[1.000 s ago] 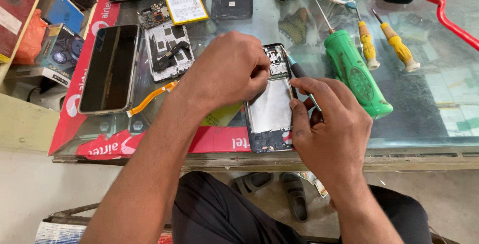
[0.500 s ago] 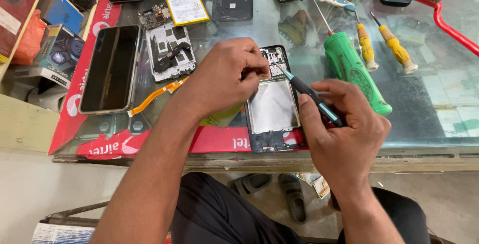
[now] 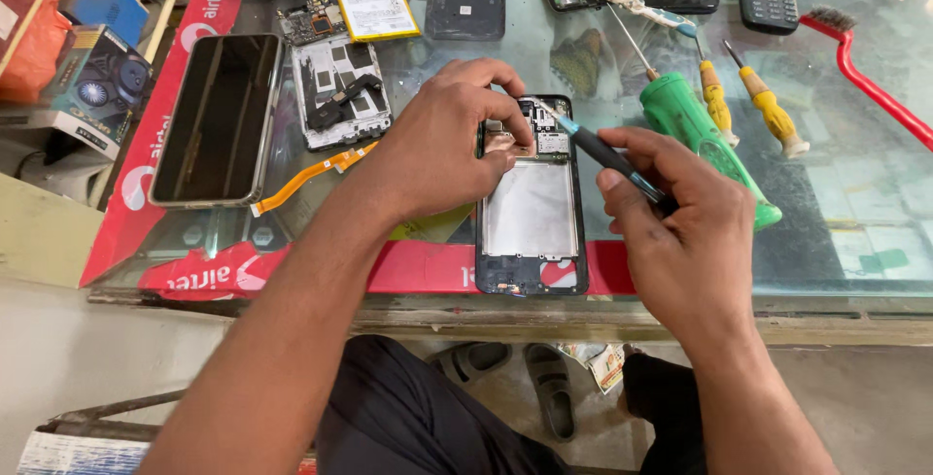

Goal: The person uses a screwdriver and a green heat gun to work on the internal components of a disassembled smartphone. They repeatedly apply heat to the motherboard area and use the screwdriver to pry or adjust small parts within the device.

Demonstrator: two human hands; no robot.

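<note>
Glass-topped workbench (image 3: 855,232), cluttered with phone parts; a red printed mat (image 3: 194,271) lies under the glass along the near and left edges.

Opened phone (image 3: 532,198): back cover off, metal shield plate exposed, lying flat near the front edge of the bench, roughly at its centre, long axis pointing away from the person.

Left hand (image 3: 442,145): rests over the left side of the opened phone, fingers curled, thumb and forefinger pinched at the board area near the phone's top end. Whether a small part sits between the fingertips cannot be made out.

Right hand (image 3: 680,232): closed around a slim dark precision screwdriver (image 3: 598,150), pen-style grip; the blue-collared tip points into the upper part of the phone, just beside the left fingertips.

Also on the bench: large green-handled screwdriver (image 3: 705,140) just right of the phone; two yellow-handled screwdrivers (image 3: 743,106) beyond it; red-handled brush (image 3: 865,77) toward the right edge; dark phone (image 3: 219,116) face up near the left edge; bare phone frame (image 3: 340,91) beside it; orange flex cable (image 3: 311,174) between frame and left forearm; battery (image 3: 376,11) toward the far edge.
</note>
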